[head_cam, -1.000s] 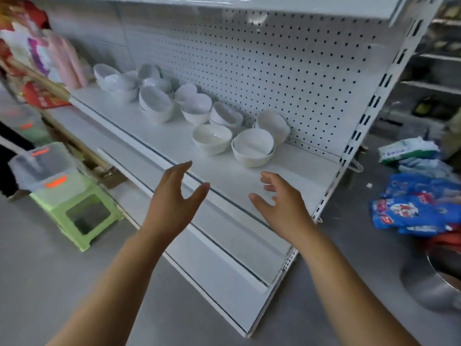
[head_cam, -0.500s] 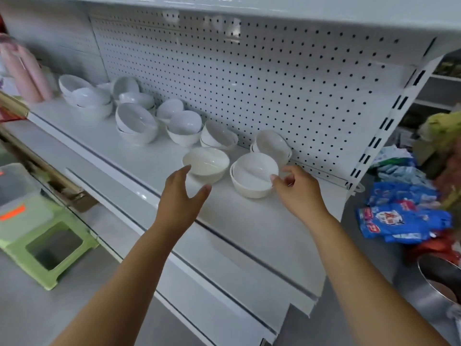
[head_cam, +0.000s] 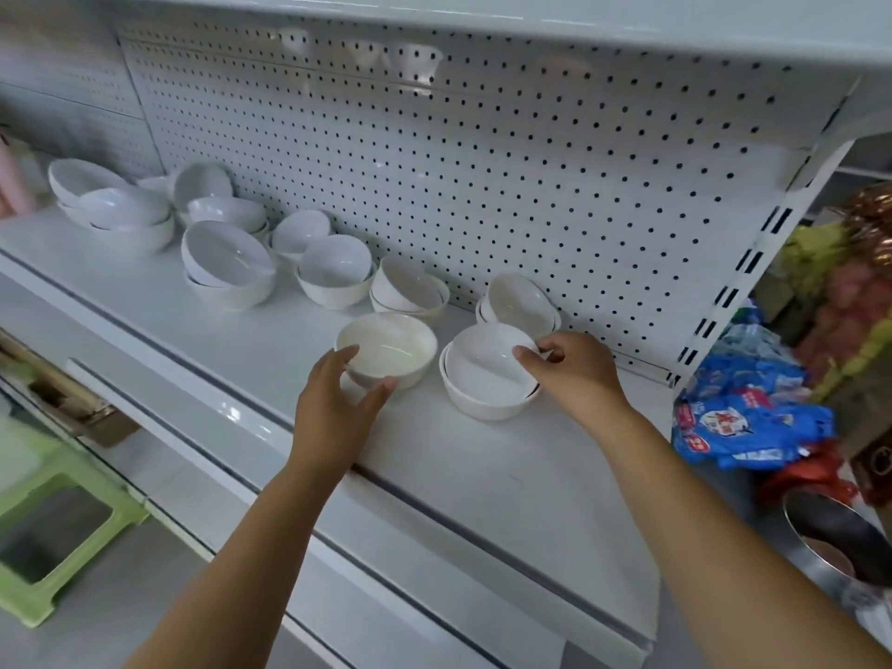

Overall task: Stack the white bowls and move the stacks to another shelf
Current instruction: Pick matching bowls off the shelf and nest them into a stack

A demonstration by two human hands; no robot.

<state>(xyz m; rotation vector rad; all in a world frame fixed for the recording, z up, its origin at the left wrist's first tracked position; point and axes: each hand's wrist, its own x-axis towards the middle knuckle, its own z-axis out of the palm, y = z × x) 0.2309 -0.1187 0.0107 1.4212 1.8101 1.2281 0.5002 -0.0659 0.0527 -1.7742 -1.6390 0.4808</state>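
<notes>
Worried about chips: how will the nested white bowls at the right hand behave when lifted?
The glossy white nested bowl pair looks like glazed ceramic: probably rigid, chippable. The upper bowl sits tilted, so it may slide. The right hand pinches only its rim; the lower bowl likely stays down.

white round ceramic bowl (head_cam: 386, 350) at left hand (head_cam: 333, 408), nested white bowl pair (head_cam: 487, 379) just right of it at right hand (head_cam: 574, 374), second nested pair (head_cam: 519, 301) behind that hand against white pegboard panel (head_cam: 482, 161), other bowl stacks (head_cam: 227, 263) back-left of left hand.
</notes>
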